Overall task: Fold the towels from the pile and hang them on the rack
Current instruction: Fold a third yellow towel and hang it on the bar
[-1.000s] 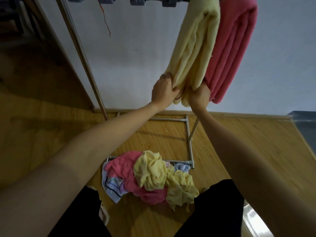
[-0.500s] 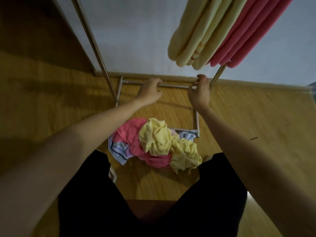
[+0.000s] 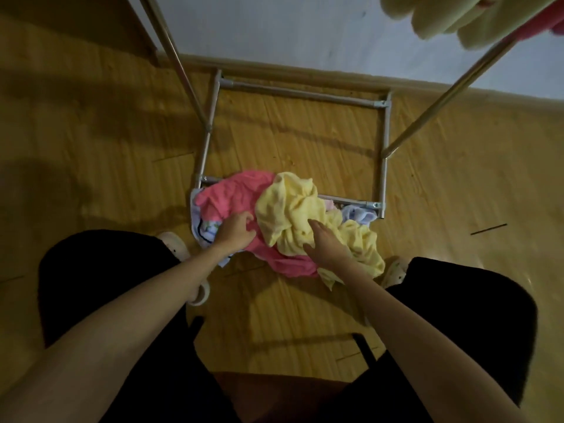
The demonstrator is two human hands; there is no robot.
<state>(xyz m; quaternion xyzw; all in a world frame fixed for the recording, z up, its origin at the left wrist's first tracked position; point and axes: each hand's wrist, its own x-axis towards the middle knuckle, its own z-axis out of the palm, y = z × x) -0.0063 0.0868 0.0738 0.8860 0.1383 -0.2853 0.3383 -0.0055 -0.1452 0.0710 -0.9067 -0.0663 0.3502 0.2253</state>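
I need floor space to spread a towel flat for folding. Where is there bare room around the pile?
Bare floor lies inside the rack base, beyond the pile, and to the right of the rack's right rail. It is crowded near the person, where both hands, left hand and right hand, reach into the towels.

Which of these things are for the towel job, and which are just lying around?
For the job:
pile of towels
rack
hung towels
left hand, on the pink towel
right hand, on the yellow towel

Just lying around:
dark stick on the floor
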